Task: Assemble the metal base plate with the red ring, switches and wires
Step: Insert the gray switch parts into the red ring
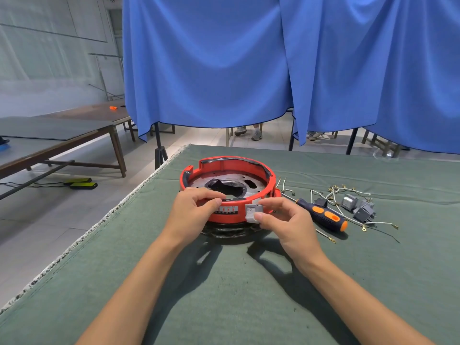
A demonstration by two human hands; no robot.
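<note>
The red ring sits on the table, a little left of its middle and toward the far edge, with the metal base plate lying inside it. The plate has a large dark opening at its centre. Under the ring's near side a dark round part shows, too shadowed to make out.

The left hand holds the ring's near wall, its fingers curled over the top edge and the thumb pressed on the outer face beside a small label. The right hand pinches a grey switch between thumb and fingers, and holds it against the ring's outer wall just right of that label. Whether the switch is seated in the wall cannot be told. So the left grip is closed on the ring and the right grip is closed on the switch.

Just right of the ring lies a screwdriver with a dark blue and orange handle, its tip pointing at the ring. Around and beyond it are loose white wires with metal ends, and further right two more grey switches close together.

The table is covered in green cloth. Behind it hangs a blue curtain, and to the left stand long wooden benches.
</note>
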